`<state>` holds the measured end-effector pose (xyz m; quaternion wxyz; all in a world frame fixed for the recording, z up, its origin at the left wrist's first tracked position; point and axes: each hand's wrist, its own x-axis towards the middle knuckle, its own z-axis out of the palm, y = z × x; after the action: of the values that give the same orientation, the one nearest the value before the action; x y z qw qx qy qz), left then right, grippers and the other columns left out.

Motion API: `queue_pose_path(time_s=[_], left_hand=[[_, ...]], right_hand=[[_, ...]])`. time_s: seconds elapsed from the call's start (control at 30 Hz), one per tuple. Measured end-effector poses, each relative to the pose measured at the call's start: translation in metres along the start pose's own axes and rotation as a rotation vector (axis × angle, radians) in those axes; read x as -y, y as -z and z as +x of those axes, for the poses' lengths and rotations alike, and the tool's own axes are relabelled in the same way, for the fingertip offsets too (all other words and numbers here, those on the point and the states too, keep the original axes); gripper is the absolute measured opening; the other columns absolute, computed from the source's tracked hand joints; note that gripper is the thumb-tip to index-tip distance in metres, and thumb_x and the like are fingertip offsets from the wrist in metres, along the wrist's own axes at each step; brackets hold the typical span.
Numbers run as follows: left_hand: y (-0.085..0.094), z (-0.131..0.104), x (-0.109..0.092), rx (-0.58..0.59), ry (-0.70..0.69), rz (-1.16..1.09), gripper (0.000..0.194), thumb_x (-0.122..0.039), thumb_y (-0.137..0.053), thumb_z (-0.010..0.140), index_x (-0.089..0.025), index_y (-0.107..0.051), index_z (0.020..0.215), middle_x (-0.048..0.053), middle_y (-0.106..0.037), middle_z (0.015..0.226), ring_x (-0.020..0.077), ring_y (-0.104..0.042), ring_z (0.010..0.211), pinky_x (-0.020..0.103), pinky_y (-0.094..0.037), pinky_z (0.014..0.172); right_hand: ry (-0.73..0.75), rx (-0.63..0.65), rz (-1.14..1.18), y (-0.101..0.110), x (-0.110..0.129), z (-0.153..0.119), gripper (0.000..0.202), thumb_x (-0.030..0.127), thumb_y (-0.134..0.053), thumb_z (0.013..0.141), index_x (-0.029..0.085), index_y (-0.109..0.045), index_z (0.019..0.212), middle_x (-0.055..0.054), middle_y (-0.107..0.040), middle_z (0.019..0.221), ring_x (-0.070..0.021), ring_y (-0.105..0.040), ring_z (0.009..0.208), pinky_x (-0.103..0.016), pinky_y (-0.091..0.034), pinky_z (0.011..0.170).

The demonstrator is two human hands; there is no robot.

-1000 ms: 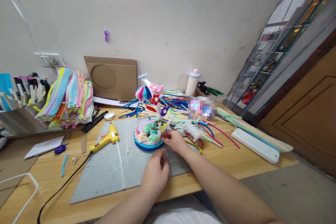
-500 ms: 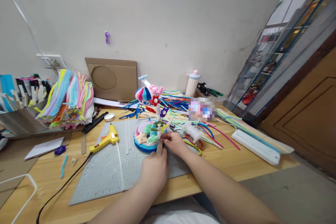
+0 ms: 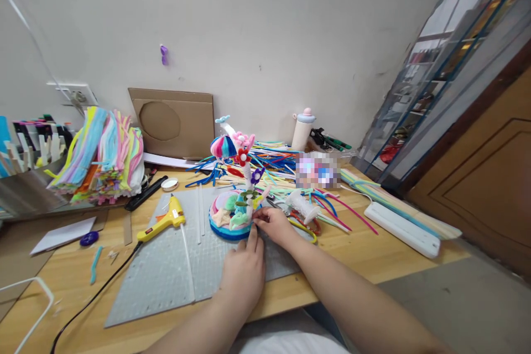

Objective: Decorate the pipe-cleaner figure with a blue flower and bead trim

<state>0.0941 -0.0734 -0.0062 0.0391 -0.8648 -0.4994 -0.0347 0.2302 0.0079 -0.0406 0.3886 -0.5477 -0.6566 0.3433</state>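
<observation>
A pipe-cleaner ornament with a round, blue-edged base (image 3: 228, 232) stands on the grey cutting mat (image 3: 161, 271). From the base rises a white stem bearing a red flower (image 3: 243, 157), a purple flower (image 3: 256, 176) and a striped balloon shape (image 3: 222, 147). My left hand (image 3: 244, 268) is at the base's front right edge, its index finger stretched against it and the other fingers bent in; its thumb is hidden. Beside the stem's foot, my right hand (image 3: 274, 225) is closed in a pinch. Whatever lies between those fingertips is too small or covered to name.
A yellow glue gun (image 3: 164, 224) lies left on the mat, its black cord trailing forward. Loose pipe cleaners (image 3: 274, 160) cover the table's back. To the right are a clear spool (image 3: 302, 206), scissors with yellow handles (image 3: 309, 234) and a white power strip (image 3: 402, 229).
The whole view has shifted slightly, so things sit a little further left. Both hands stay at the ornament's base, with hardly any movement of the fingers.
</observation>
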Motion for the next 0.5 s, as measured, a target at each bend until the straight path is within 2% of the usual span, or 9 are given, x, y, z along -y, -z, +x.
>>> queue_pose_path(time_s=[0.13,0.5], left_hand=[[0.003,-0.0025,0.0003,-0.004,-0.003,-0.018,0.038,-0.015,-0.038,0.085,-0.012,-0.056,0.118,0.016,-0.043,0.14,0.0274,-0.059,0.097,0.038,-0.05,0.07],[0.0056,-0.0027,0.0014,-0.007,0.033,-0.052,0.034,-0.019,-0.036,0.086,-0.013,-0.06,0.11,0.016,-0.047,0.136,0.0269,-0.061,0.097,0.037,-0.05,0.073]], right_hand=[[0.008,0.008,-0.018,0.0004,0.0002,-0.0003,0.012,0.018,-0.059,0.075,0.016,-0.069,0.081,-0.001,-0.067,0.072,-0.0139,-0.056,0.061,-0.025,-0.044,0.057],[0.024,-0.016,-0.091,0.0003,0.0037,-0.0027,0.012,0.02,-0.059,0.075,0.017,-0.069,0.08,-0.001,-0.064,0.072,-0.0134,-0.053,0.062,-0.024,-0.041,0.058]])
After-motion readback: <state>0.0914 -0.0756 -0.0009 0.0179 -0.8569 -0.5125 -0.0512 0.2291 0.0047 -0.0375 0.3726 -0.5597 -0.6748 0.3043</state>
